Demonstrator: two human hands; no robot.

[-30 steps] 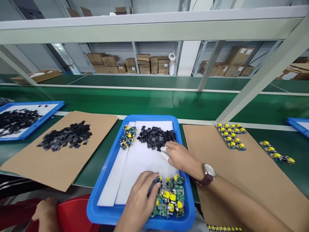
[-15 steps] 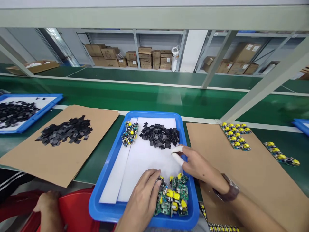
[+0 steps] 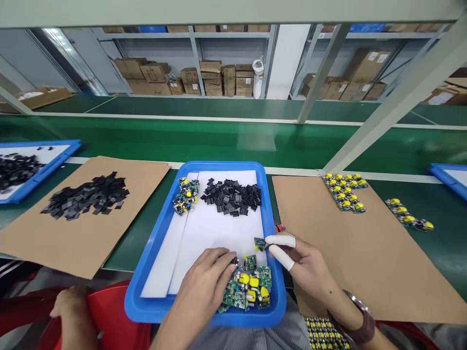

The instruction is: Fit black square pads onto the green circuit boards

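A blue tray (image 3: pixel 268 194) lined with white sheets lies in front of me. My left hand (image 3: pixel 206 279) is over its near part, thumb and fingers closed on a circuit board (image 3: pixel 235 262) that they mostly hide. Close to its fingertips lies a pile of green circuit boards with yellow parts (image 3: pixel 251 287). At the tray's right rim, my right hand (image 3: pixel 301 260) wears white finger covers on two fingers. It pinches the edge of a small circuit board (image 3: pixel 260 244), just above the pile. Small black flat pieces (image 3: pixel 231 197) are heaped at the tray's far side.
More boards (image 3: pixel 185 195) sit in the tray's far left corner. Left, cardboard (image 3: pixel 146 175) carries black pieces (image 3: pixel 87 196). Right, another cardboard sheet (image 3: pixel 328 253) bears rows of boards (image 3: pixel 345 192). A slanted post (image 3: pixel 383 107) rises behind. Another person's hand (image 3: pixel 71 304) is at lower left.
My right hand has moved down from beside the black pieces toward the boards, and a circuit board now shows at its fingertips. My left hand keeps its place. The view has shifted slightly.
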